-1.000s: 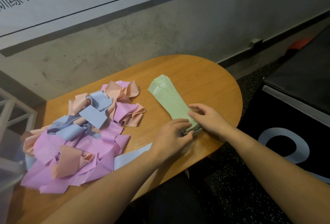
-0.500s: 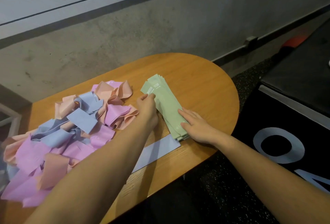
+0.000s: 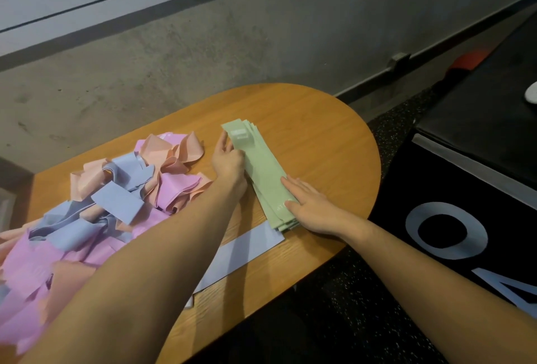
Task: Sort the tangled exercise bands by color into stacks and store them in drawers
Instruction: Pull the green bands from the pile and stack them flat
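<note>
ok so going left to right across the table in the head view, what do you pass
tangled pile of bands → left hand → green stack → right hand → bare rounded table end

Your head view is evenly and softly lit, moderately dim, with no glare. Your forearms cast faint, diffuse shadows onto the worktop (image 3: 319, 137). Wide-angle distortion bows the wall (image 3: 174, 52) lines toward the frame edges. Detail is slightly soft throughout, and the near forearms are blurred.
</note>
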